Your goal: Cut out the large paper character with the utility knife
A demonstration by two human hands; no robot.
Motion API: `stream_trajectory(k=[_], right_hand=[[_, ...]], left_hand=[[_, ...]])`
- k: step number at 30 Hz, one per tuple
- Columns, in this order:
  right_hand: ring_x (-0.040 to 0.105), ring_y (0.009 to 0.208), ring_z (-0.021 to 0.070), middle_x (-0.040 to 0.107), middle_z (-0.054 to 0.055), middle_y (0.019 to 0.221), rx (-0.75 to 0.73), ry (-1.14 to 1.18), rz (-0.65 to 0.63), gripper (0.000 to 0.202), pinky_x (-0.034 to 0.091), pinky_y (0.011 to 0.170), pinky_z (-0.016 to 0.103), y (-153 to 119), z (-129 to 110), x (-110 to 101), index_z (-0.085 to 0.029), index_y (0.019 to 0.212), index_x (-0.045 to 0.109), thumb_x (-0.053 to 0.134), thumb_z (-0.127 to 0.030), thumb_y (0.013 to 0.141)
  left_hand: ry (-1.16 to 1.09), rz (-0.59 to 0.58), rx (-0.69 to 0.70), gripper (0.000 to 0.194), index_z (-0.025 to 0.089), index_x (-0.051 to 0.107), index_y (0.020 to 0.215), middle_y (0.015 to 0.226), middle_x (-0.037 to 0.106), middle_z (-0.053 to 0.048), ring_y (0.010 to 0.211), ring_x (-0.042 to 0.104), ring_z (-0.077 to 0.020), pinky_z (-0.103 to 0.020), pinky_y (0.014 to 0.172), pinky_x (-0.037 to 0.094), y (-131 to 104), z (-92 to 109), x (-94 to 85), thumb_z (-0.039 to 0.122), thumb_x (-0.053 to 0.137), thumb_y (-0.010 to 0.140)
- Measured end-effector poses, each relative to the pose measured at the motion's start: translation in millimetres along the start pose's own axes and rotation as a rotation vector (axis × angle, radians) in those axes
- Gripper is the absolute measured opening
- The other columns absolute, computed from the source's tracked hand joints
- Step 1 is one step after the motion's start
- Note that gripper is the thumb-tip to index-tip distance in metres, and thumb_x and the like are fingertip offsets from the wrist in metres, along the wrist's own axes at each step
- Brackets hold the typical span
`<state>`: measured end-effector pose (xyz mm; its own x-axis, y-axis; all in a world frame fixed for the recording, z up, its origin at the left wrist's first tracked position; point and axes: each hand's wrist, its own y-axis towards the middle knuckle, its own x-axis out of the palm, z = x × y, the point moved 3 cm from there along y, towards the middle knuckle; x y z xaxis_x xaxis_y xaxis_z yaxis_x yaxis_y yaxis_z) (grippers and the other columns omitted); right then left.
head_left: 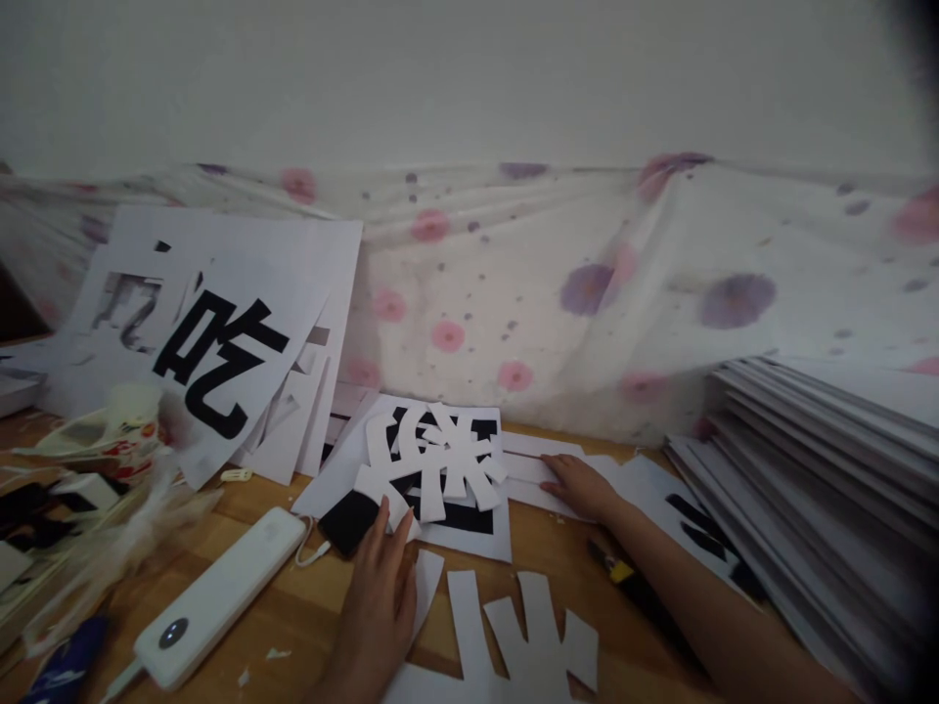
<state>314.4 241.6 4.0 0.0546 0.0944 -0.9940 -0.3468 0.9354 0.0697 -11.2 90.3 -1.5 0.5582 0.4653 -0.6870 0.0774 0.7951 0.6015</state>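
Observation:
My left hand (376, 592) reaches up from the bottom, fingers extended and apart, with its fingertips at the lower edge of a white cut-out piece (378, 486). That piece belongs to a loose heap of white cut-out strokes (455, 455) lying on a white sheet (501, 543) printed with black shapes. Out to the right, my right hand (579, 486) rests on a white slotted board (524, 474), its fingers spread. Nearer to me is another white cut-out (539, 626) with finger-like arms. A black phone (344, 523) lies beside my left hand, partly under the sheet.
A white power bank (220, 601) with a cable lies left. Boards with a black printed character (220, 362) lean on the wall covering (476, 264). A utility knife (623, 572) lies by my right forearm. A tall stack of boards (792, 489) stands right; a plastic bag (139, 548) sits left.

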Motion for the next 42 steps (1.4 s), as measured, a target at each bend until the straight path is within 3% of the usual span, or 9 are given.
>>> stream_trajectory(k=[7,14,19,25,30,36,42], right_hand=[[0.057,0.102,0.0217,0.058,0.008,0.117,0.001,-0.103,0.107,0.028,0.047,0.086,0.045,3.5,-5.9,-7.0,-0.018,0.115,0.057,0.054,-0.032,0.090],[0.060,0.093,0.0191,0.060,0.007,0.111,0.082,-0.167,0.122,0.026,0.051,0.080,0.040,10.4,-3.3,-17.8,-0.017,0.111,0.058,0.055,-0.033,0.090],[0.060,0.092,0.0187,0.060,0.007,0.110,0.166,-0.198,0.150,0.027,0.051,0.078,0.040,20.7,0.5,-41.3,-0.017,0.111,0.058,0.055,-0.033,0.090],[0.060,0.094,0.0195,0.060,0.007,0.111,0.239,-0.218,0.192,0.027,0.050,0.080,0.041,29.2,7.9,-79.6,-0.017,0.111,0.058,0.054,-0.033,0.091],[0.061,0.090,0.0184,0.061,0.007,0.109,0.304,-0.217,0.167,0.027,0.051,0.077,0.039,27.9,14.4,-92.3,-0.017,0.111,0.057,0.053,-0.034,0.091],[0.061,0.091,0.0189,0.060,0.007,0.110,0.435,-0.246,0.101,0.029,0.051,0.077,0.040,13.3,39.2,-98.1,-0.016,0.112,0.057,0.055,-0.035,0.090],[0.061,0.089,0.0181,0.062,0.006,0.105,0.560,-0.313,0.071,0.027,0.051,0.077,0.039,-21.7,75.6,-115.7,-0.015,0.108,0.059,0.054,-0.035,0.091]], left_hand=[[-0.025,-0.028,-0.024,0.053,0.027,0.033,0.139,0.151,0.025,-0.009,0.136,0.030,-0.0266,-0.048,0.102,0.041,-1.5,-1.4,0.3,0.013,0.039,0.088],[-0.020,-0.091,-0.049,0.048,0.022,0.039,0.137,0.149,0.031,-0.012,0.134,0.034,-0.0264,-0.047,0.101,0.042,-3.6,-3.8,3.6,0.015,0.039,0.089],[-0.006,-0.155,0.003,0.049,0.018,0.042,0.135,0.146,0.036,-0.015,0.133,0.036,-0.0274,-0.049,0.101,0.041,-6.7,-6.9,13.0,0.015,0.040,0.087],[0.055,-0.211,0.008,0.053,0.019,0.037,0.139,0.146,0.035,-0.015,0.136,0.028,-0.0298,-0.057,0.104,0.032,-6.7,-11.0,19.2,0.020,0.045,0.086],[0.100,-0.203,-0.024,0.052,0.021,0.038,0.138,0.147,0.034,-0.014,0.136,0.029,-0.0299,-0.059,0.105,0.029,-6.3,-14.8,21.5,0.020,0.044,0.086],[0.095,-0.242,-0.045,0.055,0.019,0.034,0.140,0.146,0.036,-0.015,0.136,0.030,-0.0300,-0.058,0.105,0.029,-7.6,-18.7,24.7,0.023,0.045,0.086],[0.122,-0.264,-0.013,0.056,0.019,0.033,0.141,0.145,0.037,-0.013,0.136,0.029,-0.0277,-0.057,0.106,0.027,-12.1,-22.6,31.2,0.027,0.045,0.087]])
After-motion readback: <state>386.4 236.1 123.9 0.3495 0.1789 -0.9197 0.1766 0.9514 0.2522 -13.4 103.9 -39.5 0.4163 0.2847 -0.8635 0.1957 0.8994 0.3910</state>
